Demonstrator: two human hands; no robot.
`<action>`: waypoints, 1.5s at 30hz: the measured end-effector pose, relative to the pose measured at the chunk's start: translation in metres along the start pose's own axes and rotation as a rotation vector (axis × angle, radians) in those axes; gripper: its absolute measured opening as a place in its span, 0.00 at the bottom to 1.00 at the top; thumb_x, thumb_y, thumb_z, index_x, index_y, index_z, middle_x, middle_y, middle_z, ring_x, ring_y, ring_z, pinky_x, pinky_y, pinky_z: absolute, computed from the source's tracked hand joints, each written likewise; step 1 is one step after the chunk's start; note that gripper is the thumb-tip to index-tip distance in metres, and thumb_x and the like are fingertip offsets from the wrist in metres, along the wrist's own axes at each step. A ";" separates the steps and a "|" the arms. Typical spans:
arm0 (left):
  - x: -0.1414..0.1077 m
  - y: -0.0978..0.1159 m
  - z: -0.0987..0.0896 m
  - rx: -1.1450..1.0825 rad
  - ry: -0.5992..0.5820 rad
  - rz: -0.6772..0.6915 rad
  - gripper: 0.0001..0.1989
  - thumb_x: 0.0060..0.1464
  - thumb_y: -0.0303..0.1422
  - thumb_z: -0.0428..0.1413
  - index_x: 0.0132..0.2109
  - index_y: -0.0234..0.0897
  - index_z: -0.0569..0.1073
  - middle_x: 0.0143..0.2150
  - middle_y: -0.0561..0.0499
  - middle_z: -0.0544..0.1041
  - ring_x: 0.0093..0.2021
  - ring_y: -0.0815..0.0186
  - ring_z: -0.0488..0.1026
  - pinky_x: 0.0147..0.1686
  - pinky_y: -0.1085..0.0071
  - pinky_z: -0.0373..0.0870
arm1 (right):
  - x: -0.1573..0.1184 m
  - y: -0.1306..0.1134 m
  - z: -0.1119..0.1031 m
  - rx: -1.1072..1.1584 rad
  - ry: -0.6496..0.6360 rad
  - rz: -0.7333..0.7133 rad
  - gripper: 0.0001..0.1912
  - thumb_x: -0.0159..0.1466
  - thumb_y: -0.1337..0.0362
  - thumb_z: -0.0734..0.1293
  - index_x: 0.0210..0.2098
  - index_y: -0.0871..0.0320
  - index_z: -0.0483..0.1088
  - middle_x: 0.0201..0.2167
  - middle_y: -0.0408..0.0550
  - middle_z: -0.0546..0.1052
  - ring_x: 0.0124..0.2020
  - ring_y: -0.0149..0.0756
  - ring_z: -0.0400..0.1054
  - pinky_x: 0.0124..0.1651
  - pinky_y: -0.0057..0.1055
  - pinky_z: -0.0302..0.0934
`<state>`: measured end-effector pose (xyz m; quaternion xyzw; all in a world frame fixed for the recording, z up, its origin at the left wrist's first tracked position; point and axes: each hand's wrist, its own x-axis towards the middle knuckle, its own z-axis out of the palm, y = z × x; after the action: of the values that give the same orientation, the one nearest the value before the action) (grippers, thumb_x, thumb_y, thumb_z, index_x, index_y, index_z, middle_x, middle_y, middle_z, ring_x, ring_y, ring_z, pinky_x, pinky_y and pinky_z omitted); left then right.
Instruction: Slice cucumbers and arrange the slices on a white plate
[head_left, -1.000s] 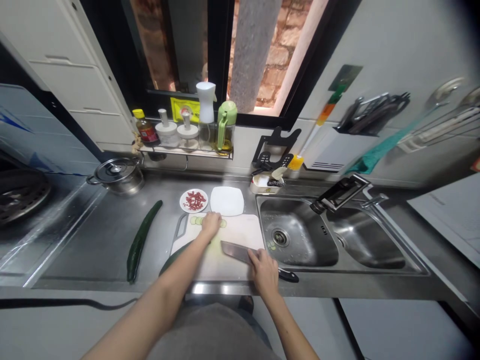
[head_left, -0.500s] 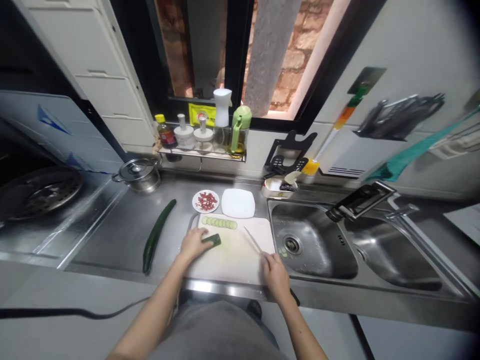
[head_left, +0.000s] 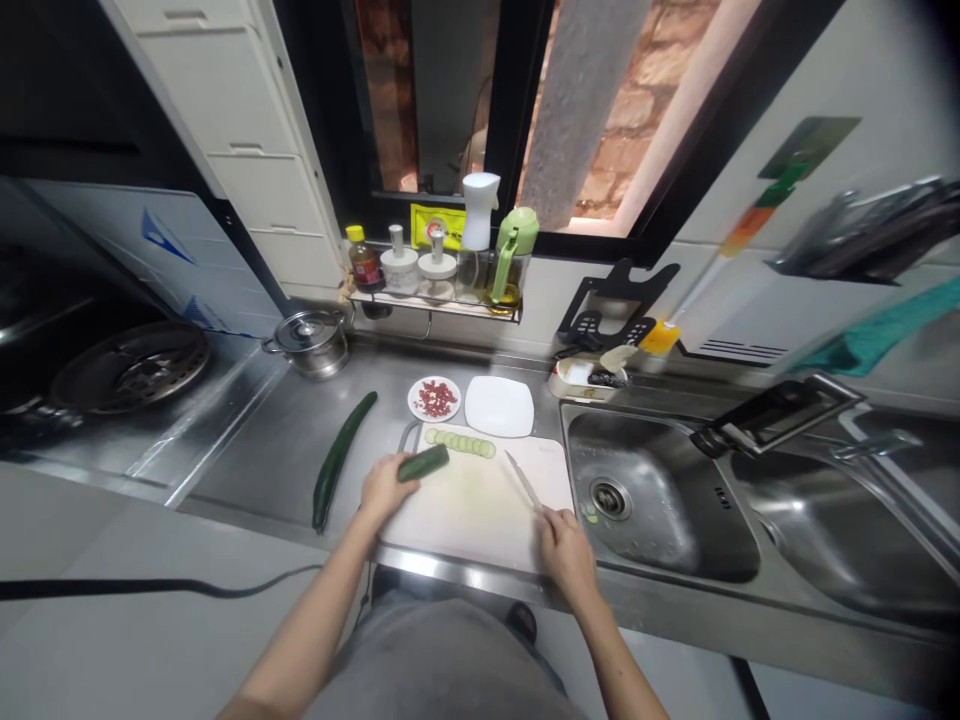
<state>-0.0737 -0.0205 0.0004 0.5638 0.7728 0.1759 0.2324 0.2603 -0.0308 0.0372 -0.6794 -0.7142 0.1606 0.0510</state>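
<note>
My left hand [head_left: 385,489] is closed on the rear end of a short dark green cucumber piece [head_left: 424,463], at the left side of the white cutting board [head_left: 480,515]. In my right hand [head_left: 568,550] is a knife [head_left: 523,480], its blade pointing up and left over the board's right part. A row of overlapping cucumber slices [head_left: 460,443] lies along the board's far edge. Behind the board are a round plate of chopped red pieces [head_left: 434,399] and a white square plate [head_left: 499,406]. A long whole cucumber [head_left: 343,460] rests on the counter to the left.
To the right is a double steel sink [head_left: 652,490] with a faucet [head_left: 881,443]. A lidded pot [head_left: 309,343] stands at the back left, near a pan [head_left: 131,366]. Bottles and jars fill a wall rack [head_left: 442,303] above the counter.
My left hand has shifted back on the cucumber piece, which now shows more of its length and tilts upward to the right. The view has swung left, so everything sits further right.
</note>
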 end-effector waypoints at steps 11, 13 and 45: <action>0.041 -0.020 -0.027 0.001 0.212 -0.414 0.27 0.46 0.44 0.61 0.53 0.41 0.70 0.49 0.44 0.77 0.47 0.56 0.75 0.39 0.69 0.67 | 0.003 0.010 0.007 0.088 0.018 0.054 0.16 0.67 0.65 0.54 0.35 0.61 0.71 0.33 0.50 0.73 0.32 0.33 0.66 0.35 0.26 0.54; 0.043 -0.023 -0.022 0.000 0.201 -0.424 0.27 0.46 0.44 0.61 0.53 0.42 0.70 0.49 0.45 0.77 0.47 0.56 0.75 0.39 0.70 0.67 | 0.004 0.008 0.006 0.102 0.014 0.054 0.15 0.67 0.65 0.54 0.34 0.60 0.71 0.32 0.50 0.73 0.31 0.32 0.66 0.35 0.26 0.54; 0.051 0.106 0.059 0.124 -0.088 0.364 0.17 0.60 0.34 0.47 0.54 0.41 0.71 0.48 0.44 0.71 0.52 0.58 0.65 0.53 0.62 0.60 | -0.006 0.007 0.011 0.044 0.025 0.062 0.15 0.67 0.67 0.54 0.33 0.60 0.70 0.33 0.49 0.73 0.33 0.31 0.65 0.36 0.25 0.51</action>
<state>0.0301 0.0607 0.0001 0.7145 0.6567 0.1424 0.1951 0.2645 -0.0382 0.0258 -0.7018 -0.6884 0.1693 0.0698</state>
